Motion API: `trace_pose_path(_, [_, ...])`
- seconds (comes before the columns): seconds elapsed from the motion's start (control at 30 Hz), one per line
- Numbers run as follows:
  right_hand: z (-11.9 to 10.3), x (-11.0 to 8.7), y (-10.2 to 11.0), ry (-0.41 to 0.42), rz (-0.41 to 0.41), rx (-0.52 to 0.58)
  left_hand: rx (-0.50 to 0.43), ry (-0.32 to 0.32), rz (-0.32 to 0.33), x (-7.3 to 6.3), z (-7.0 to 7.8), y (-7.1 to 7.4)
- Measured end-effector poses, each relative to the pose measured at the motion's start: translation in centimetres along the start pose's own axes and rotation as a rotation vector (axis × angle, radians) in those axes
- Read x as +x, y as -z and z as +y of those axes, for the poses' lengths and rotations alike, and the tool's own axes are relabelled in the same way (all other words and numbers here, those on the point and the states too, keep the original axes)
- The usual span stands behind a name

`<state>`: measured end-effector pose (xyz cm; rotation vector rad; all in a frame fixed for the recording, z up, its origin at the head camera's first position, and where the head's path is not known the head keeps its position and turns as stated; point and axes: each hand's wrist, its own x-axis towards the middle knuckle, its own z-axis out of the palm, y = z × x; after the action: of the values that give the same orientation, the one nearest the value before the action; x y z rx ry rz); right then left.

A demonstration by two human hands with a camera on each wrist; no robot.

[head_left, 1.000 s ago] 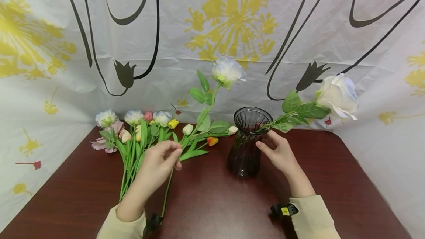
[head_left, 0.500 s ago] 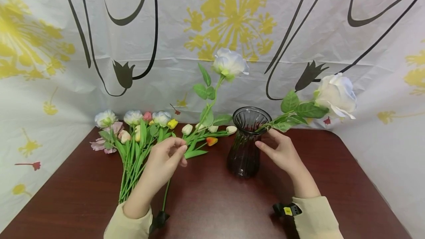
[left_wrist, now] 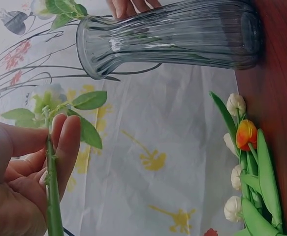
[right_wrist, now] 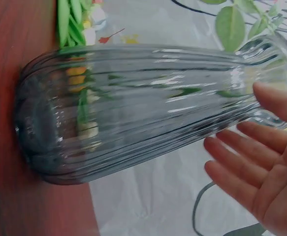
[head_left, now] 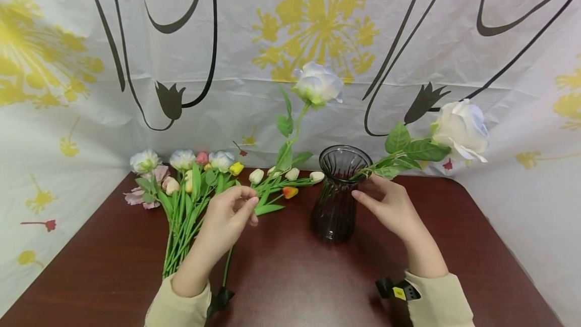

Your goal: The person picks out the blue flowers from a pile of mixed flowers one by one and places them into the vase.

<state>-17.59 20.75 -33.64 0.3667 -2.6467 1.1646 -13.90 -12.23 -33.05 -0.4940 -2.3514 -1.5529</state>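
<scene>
My left hand (head_left: 229,218) pinches the green stem (left_wrist: 51,189) of a white rose between thumb and fingers. Its pale, blue-tinged bloom (head_left: 318,85) stands above the hand, left of the vase. A dark, see-through ribbed glass vase (head_left: 335,211) stands upright on the table. Another white rose (head_left: 460,130) leans out of its mouth to the right, its stem inside. My right hand (head_left: 395,208) is at the vase's neck, thumb at the near side and fingers fairly straight; in the right wrist view the fingers (right_wrist: 246,157) look extended beside the glass.
A bunch of artificial flowers (head_left: 186,206) lies at the left of the brown table (head_left: 290,276). White tulips (head_left: 292,174) and an orange tulip (head_left: 290,193) lie between that bunch and the vase. A patterned cloth (head_left: 254,39) hangs behind the table.
The left hand has moved slightly right with the rose, whose bloom has risen a little and turned. The right hand stays at the vase; its forearm has shifted slightly right.
</scene>
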Motion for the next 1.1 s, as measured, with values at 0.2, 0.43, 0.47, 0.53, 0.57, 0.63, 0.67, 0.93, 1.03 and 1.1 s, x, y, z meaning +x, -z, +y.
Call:
trace_pose_path(0.2, [-1.1,-0.3,0.6,-0.011,-0.023,-0.034,-0.015,-0.002,0.008,0.1,0.3,-0.2])
trace_pose_path(0.43, [-2.0,-0.9,1.3,-0.014,-0.034,-0.040,-0.035,-0.028,0.016,0.3,0.6,-0.6])
trace_pose_path(0.47, [-2.1,-1.0,1.4,-0.014,-0.035,-0.037,-0.038,-0.031,0.016,0.3,0.7,-0.6])
trace_pose_path(0.53, [-2.4,-1.2,1.7,-0.010,-0.031,-0.042,-0.041,-0.033,0.018,0.3,0.8,-0.7])
trace_pose_path(0.57, [-2.6,-1.3,1.8,-0.010,-0.029,-0.045,-0.042,-0.031,0.018,0.3,0.8,-0.7])
trace_pose_path(0.63, [-2.9,-1.6,2.1,-0.006,-0.021,-0.050,-0.042,-0.031,0.021,0.3,1.0,-0.8])
trace_pose_path(0.67, [-3.2,-1.7,2.2,-0.007,-0.017,-0.053,-0.040,-0.035,0.023,0.2,1.1,-0.8])
trace_pose_path(0.93, [-4.6,-2.4,2.8,-0.040,-0.003,-0.037,-0.036,-0.080,0.033,0.1,1.2,-1.0])
trace_pose_path(1.03, [-5.0,-2.7,2.8,-0.038,-0.009,-0.002,-0.034,-0.096,0.040,0.1,1.2,-1.1])
trace_pose_path(1.1, [-5.3,-2.9,2.7,-0.024,-0.023,0.045,-0.027,-0.110,0.045,0.0,1.3,-1.2])
